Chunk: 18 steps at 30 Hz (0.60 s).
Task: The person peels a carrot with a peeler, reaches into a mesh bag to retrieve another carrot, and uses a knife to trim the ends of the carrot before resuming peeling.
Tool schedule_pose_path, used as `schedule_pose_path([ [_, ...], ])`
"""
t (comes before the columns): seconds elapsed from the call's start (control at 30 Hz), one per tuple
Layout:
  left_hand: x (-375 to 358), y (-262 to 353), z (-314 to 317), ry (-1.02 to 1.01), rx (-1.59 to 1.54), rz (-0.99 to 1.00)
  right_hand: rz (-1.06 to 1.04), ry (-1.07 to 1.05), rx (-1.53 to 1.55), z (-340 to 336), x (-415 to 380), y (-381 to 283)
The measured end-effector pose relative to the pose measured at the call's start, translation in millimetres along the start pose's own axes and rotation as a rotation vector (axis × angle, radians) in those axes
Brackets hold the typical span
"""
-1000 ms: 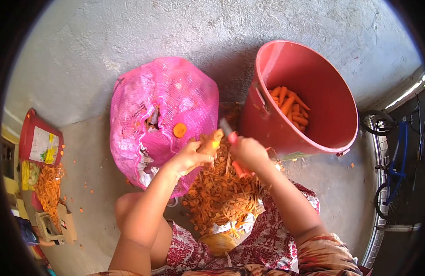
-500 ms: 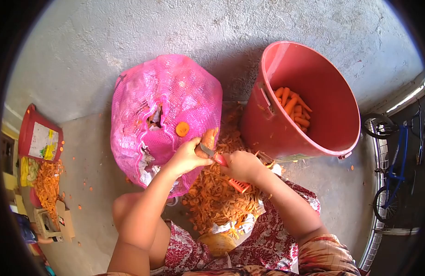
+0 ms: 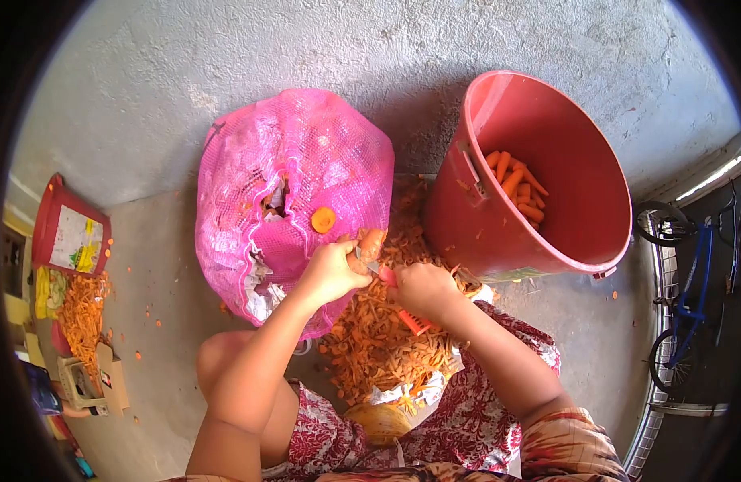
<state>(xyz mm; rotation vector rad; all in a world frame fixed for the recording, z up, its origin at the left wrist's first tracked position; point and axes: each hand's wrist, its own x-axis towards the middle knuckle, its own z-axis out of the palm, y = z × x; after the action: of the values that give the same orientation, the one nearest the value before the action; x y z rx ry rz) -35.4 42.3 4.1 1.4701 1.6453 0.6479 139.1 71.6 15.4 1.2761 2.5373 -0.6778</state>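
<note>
My left hand [image 3: 335, 271] is closed around an unpeeled-looking carrot [image 3: 374, 243], its tip pointing up and away from me. My right hand [image 3: 427, 291] grips the red handle of a small knife [image 3: 374, 267], whose blade lies against the carrot close to my left fingers. Just below the right hand is a red slotted plastic piece [image 3: 414, 321], over the peelings. A heap of carrot peelings [image 3: 386, 345] spreads under both hands. Left of them stands a full pink mesh bag [image 3: 338, 145], with an orange carrot slice [image 3: 323, 219] on it.
To the right, a red bucket [image 3: 447, 201] leans tilted with peeled carrots [image 3: 517, 181] inside. More peelings [image 3: 83, 309] lie at far left by another red bucket [image 3: 45, 225] and a cardboard box [image 3: 112, 377]. Another person's arm [image 3: 75, 411] shows there. A blue bicycle [image 3: 692, 297] stands at right.
The knife blade has turned and shows narrower against the carrot. My hands stay nearly in place, and the whole view has shifted slightly.
</note>
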Motion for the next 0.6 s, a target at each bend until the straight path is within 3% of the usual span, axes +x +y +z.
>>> schedule_pose_path([
  [0.1, 6.1, -13.5, 6.4, 0.072, -0.056, 0.057, 0.029, 0.067, -0.033, 0.1, 1.3, -0.6],
  [0.27, 8.3, -9.9, 4.1, 0.069, -0.034, -0.028, 0.054, 0.226, -0.076, 14.2, 9.4, 1.0],
  [0.4, 6.4, -7.0, 1.1, 0.039, 0.014, -0.080, 0.175, 0.174, -0.047, 7.6, 13.1, -1.4],
  [0.47, 1.3, -9.2, 3.7, -0.096, -0.040, -0.136, 0.333, 0.162, -0.062, 15.5, 26.7, 15.1],
  [0.53, -7.5, -10.1, 5.7, -0.196, -0.084, -0.160, 0.266, 0.246, -0.120, 17.3, 37.1, 50.1],
  [0.57, -12.7, -7.0, 3.8, -0.228, -0.098, -0.154, 0.337, 0.272, -0.017, 12.5, 32.7, 55.3],
  [0.6, -15.2, -4.8, 1.2, -0.258, -0.113, -0.149, 0.328, 0.197, -0.008, 8.4, 31.2, 53.5],
])
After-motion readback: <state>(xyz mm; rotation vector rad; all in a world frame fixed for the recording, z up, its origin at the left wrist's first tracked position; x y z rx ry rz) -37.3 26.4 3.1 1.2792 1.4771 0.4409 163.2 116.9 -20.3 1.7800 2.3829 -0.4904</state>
